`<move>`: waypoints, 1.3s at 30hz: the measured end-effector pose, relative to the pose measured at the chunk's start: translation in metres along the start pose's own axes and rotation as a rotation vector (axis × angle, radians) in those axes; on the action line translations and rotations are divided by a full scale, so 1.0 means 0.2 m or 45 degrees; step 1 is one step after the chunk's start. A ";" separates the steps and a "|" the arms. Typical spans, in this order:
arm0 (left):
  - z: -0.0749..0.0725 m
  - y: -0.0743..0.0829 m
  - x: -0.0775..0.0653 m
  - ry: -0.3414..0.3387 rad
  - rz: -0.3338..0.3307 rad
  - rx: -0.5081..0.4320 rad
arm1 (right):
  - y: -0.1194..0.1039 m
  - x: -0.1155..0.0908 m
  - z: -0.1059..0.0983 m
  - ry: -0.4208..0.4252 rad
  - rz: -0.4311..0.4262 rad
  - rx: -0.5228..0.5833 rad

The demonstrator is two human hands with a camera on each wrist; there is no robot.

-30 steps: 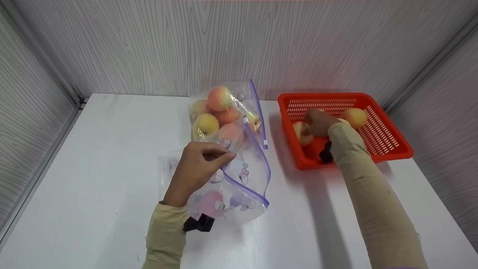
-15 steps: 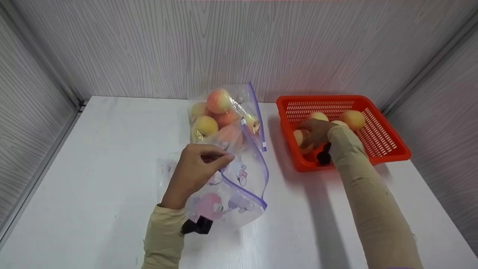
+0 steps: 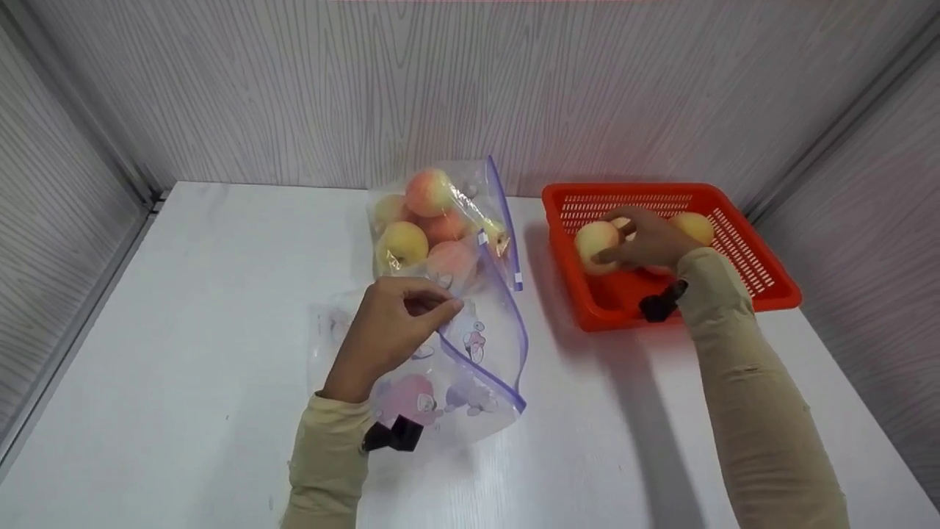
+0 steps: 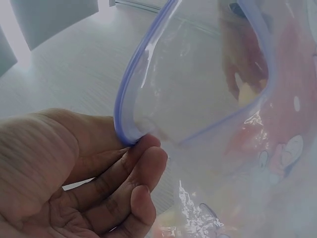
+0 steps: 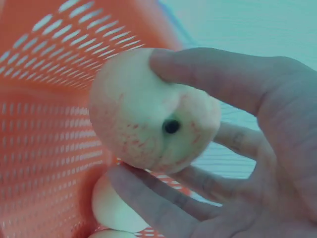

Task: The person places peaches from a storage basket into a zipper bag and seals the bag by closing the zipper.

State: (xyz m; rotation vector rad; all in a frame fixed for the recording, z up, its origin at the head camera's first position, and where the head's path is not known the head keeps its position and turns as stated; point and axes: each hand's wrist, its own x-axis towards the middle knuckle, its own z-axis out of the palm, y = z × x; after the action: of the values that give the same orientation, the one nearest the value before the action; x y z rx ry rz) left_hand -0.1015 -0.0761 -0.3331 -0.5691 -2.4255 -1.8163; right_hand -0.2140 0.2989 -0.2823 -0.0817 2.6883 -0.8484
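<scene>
My left hand (image 3: 378, 334) pinches the rim of a clear zip bag (image 3: 481, 411) with cartoon prints and a purple zip edge. In the left wrist view, thumb and forefinger meet on that purple edge (image 4: 124, 99), and the bag's mouth gapes beside them. Over the left side of the red basket (image 3: 609, 321), my right hand (image 3: 653, 239) grips a pale yellow and pink peach (image 3: 596, 247). The right wrist view shows thumb and fingers around this peach (image 5: 143, 109), its dark stem hollow facing the camera.
Behind the held bag lies a second zip bag (image 3: 474, 176) with several peaches (image 3: 402, 244) inside. Another peach (image 3: 694, 224) sits at the basket's right, and one more (image 5: 116, 206) shows below the held one. A grey wood-grain wall (image 3: 440, 81) borders the white table (image 3: 183, 294).
My right hand has closed round the peach at the basket's left and raised it a little. The left hand keeps its pinch on the bag, almost still.
</scene>
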 end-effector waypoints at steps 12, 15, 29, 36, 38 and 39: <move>0.02 -0.01 0.01 -0.002 0.084 -0.028 | -0.08 -0.25 0.17 0.398 -0.162 1.093; 0.03 0.00 0.01 -0.006 0.092 -0.032 | -0.11 -0.29 0.27 0.407 -0.291 1.289; 0.06 0.00 0.02 0.000 0.123 -0.033 | -0.25 -0.40 0.52 0.399 -0.473 1.552; 0.05 0.01 0.02 0.021 0.115 -0.022 | -0.26 -0.42 0.51 0.364 -0.570 1.475; 0.04 0.01 0.02 0.034 0.105 -0.018 | -0.26 -0.41 0.52 0.354 -0.583 1.461; 0.03 0.01 0.02 0.040 0.104 -0.018 | -0.26 -0.40 0.52 0.345 -0.585 1.451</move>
State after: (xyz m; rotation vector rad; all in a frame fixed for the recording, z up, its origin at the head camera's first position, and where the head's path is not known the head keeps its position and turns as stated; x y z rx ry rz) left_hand -0.1039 -0.0691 -0.3327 -0.6264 -2.3348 -1.7981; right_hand -0.1070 0.2104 -0.3097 -0.3298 1.9868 -2.5108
